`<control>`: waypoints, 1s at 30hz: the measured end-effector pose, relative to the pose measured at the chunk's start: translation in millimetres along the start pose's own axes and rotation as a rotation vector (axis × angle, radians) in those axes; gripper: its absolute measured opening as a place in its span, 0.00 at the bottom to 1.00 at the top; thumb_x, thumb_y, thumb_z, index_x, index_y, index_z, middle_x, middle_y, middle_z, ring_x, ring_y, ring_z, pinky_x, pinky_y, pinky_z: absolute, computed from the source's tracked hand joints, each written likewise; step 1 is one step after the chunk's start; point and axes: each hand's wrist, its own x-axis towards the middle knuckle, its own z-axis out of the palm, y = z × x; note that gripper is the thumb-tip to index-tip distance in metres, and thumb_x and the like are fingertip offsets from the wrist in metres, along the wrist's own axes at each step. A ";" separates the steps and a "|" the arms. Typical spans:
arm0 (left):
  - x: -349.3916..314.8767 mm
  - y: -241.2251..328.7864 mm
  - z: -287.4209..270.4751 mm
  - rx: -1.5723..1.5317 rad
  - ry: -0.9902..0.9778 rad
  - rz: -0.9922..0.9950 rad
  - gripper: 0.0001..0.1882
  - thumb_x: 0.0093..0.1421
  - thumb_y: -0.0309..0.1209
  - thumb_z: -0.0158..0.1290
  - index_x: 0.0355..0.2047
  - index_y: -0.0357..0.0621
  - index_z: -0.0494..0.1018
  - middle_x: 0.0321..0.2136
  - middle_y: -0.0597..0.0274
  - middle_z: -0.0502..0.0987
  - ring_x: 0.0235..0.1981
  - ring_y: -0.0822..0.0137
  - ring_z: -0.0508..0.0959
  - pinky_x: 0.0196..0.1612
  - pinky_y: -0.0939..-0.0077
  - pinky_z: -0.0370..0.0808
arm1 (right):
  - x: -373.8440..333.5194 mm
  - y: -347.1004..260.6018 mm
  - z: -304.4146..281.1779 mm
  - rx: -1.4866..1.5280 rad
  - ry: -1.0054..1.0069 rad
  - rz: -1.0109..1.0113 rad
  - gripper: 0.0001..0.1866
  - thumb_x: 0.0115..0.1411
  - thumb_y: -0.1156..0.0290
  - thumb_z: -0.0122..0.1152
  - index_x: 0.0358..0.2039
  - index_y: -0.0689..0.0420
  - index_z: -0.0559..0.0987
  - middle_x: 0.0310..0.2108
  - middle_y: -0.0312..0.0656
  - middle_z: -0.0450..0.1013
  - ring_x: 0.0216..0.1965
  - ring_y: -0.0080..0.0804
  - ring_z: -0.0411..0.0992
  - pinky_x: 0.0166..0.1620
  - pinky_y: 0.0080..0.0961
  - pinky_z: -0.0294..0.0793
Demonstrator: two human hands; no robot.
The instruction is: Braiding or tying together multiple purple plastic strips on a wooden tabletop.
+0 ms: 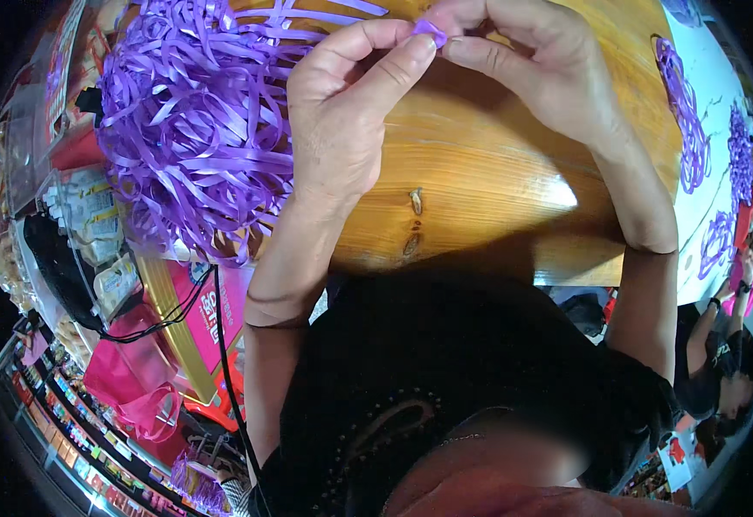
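Observation:
Both hands meet above the far part of the wooden table (471,198). Between them is a small folded piece of purple ribbon (429,33). My left hand (350,95) pinches it between thumb and fingers from the left. From the right, my right hand (536,65) holds its other side, thumb tip against it; some of those fingertips are cut off by the upper edge. A big loose heap of purple ribbon (199,129) lies just left of my left hand, with a few strands stretching behind it.
At the right, a white table (712,112) carries bundles of purple ribbon (685,116). Clear bags and packages (92,211), a black cable (221,345) and a pink box (212,314) crowd the left side. Another person (725,362) is at the far right.

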 end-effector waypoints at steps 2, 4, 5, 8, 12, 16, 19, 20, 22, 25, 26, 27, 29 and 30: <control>0.1 1.7 -0.3 0.044 -0.003 -0.037 0.07 0.53 0.20 0.55 0.34 0.34 0.74 0.29 0.64 0.76 0.32 0.78 0.73 0.37 0.87 0.70 | -1.6 -1.7 -0.4 -0.287 0.009 -0.189 0.10 0.50 0.82 0.59 0.35 0.63 0.77 0.29 0.42 0.74 0.31 0.27 0.73 0.33 0.20 0.72; 0.6 3.0 1.1 -0.003 0.014 -0.066 0.06 0.53 0.21 0.56 0.33 0.34 0.74 0.28 0.65 0.76 0.31 0.77 0.73 0.37 0.86 0.70 | -1.3 -1.1 -1.9 -0.572 0.015 -0.378 0.10 0.49 0.82 0.59 0.35 0.64 0.77 0.29 0.45 0.74 0.30 0.30 0.73 0.32 0.21 0.72; 0.4 3.4 3.0 -0.004 0.014 -0.069 0.06 0.53 0.21 0.56 0.33 0.34 0.74 0.28 0.65 0.76 0.31 0.77 0.73 0.37 0.86 0.70 | 0.3 0.7 -3.5 -0.660 0.014 -0.504 0.12 0.48 0.82 0.59 0.35 0.65 0.77 0.29 0.46 0.73 0.29 0.33 0.72 0.31 0.21 0.71; -0.4 0.8 3.8 0.073 0.097 -0.076 0.09 0.54 0.23 0.53 0.36 0.32 0.73 0.24 0.66 0.73 0.22 0.78 0.65 0.25 0.85 0.59 | 1.4 -2.2 -7.7 -0.687 0.005 -0.635 0.14 0.46 0.80 0.60 0.36 0.65 0.77 0.28 0.45 0.73 0.28 0.34 0.72 0.30 0.21 0.71; 2.0 -3.6 -9.2 0.038 0.008 -0.137 0.08 0.53 0.23 0.54 0.34 0.33 0.73 0.22 0.68 0.71 0.21 0.78 0.65 0.24 0.85 0.59 | 3.7 0.0 -7.8 -0.584 -0.001 -0.713 0.13 0.46 0.77 0.60 0.36 0.64 0.78 0.27 0.41 0.73 0.27 0.29 0.71 0.29 0.20 0.70; 5.3 -1.0 -8.5 0.160 -0.010 -0.193 0.08 0.53 0.25 0.56 0.33 0.34 0.73 0.21 0.68 0.70 0.20 0.78 0.64 0.24 0.85 0.59 | 10.4 10.7 -14.5 -0.689 -0.026 -0.709 0.11 0.47 0.74 0.61 0.33 0.62 0.78 0.27 0.39 0.74 0.27 0.26 0.71 0.27 0.18 0.69; 5.3 -0.3 -3.1 0.185 -0.001 -0.184 0.09 0.53 0.26 0.57 0.33 0.34 0.73 0.21 0.68 0.70 0.20 0.78 0.64 0.23 0.86 0.59 | 11.6 15.5 -19.5 -0.644 -0.020 -0.720 0.09 0.48 0.72 0.63 0.31 0.60 0.79 0.25 0.38 0.74 0.26 0.25 0.71 0.26 0.18 0.70; 5.5 -0.7 -1.1 0.187 -0.003 -0.183 0.09 0.53 0.26 0.57 0.33 0.34 0.73 0.21 0.68 0.70 0.20 0.78 0.64 0.23 0.86 0.59 | 10.8 16.4 -20.6 -0.699 0.023 -0.696 0.09 0.47 0.71 0.64 0.30 0.60 0.79 0.24 0.38 0.74 0.26 0.25 0.72 0.26 0.18 0.70; 6.1 -1.1 1.9 0.134 0.024 -0.130 0.08 0.53 0.25 0.57 0.33 0.35 0.73 0.21 0.69 0.71 0.20 0.79 0.64 0.23 0.86 0.59 | 11.0 15.6 -20.0 -0.751 0.067 -0.677 0.09 0.47 0.71 0.65 0.30 0.60 0.79 0.24 0.38 0.74 0.25 0.26 0.72 0.26 0.18 0.70; 3.9 -4.4 2.1 0.120 0.111 -0.059 0.08 0.53 0.24 0.56 0.34 0.35 0.73 0.22 0.69 0.71 0.20 0.80 0.64 0.23 0.86 0.59 | 7.8 6.8 -14.9 -0.698 0.099 -0.560 0.10 0.46 0.70 0.66 0.28 0.60 0.79 0.24 0.39 0.74 0.25 0.27 0.72 0.26 0.19 0.70; 3.8 -4.8 1.0 0.121 0.112 -0.056 0.08 0.53 0.24 0.56 0.34 0.35 0.73 0.22 0.69 0.71 0.20 0.80 0.64 0.23 0.86 0.59 | 6.1 2.5 -13.2 -0.618 0.106 -0.517 0.10 0.45 0.70 0.67 0.27 0.60 0.79 0.23 0.39 0.74 0.24 0.28 0.72 0.25 0.20 0.70; 4.0 -5.0 -0.3 0.104 0.099 -0.042 0.08 0.53 0.24 0.56 0.34 0.34 0.73 0.22 0.69 0.72 0.20 0.80 0.64 0.23 0.86 0.59 | 5.6 0.2 -11.9 -0.537 0.111 -0.474 0.10 0.45 0.70 0.67 0.27 0.60 0.79 0.23 0.40 0.74 0.24 0.29 0.72 0.25 0.20 0.71; 3.3 -5.1 -0.7 0.086 0.085 -0.027 0.08 0.53 0.23 0.56 0.34 0.34 0.73 0.23 0.69 0.72 0.20 0.80 0.64 0.24 0.86 0.59 | 5.6 -1.1 -11.0 -0.540 0.089 -0.470 0.09 0.46 0.71 0.66 0.27 0.60 0.78 0.23 0.41 0.73 0.24 0.29 0.72 0.25 0.21 0.71; 1.9 -5.1 -0.1 0.129 0.083 0.005 0.08 0.54 0.23 0.56 0.34 0.34 0.73 0.23 0.69 0.72 0.20 0.80 0.64 0.24 0.87 0.59 | 6.0 -1.3 -10.4 -0.543 0.066 -0.463 0.08 0.47 0.72 0.66 0.27 0.60 0.78 0.23 0.41 0.73 0.24 0.30 0.72 0.25 0.21 0.71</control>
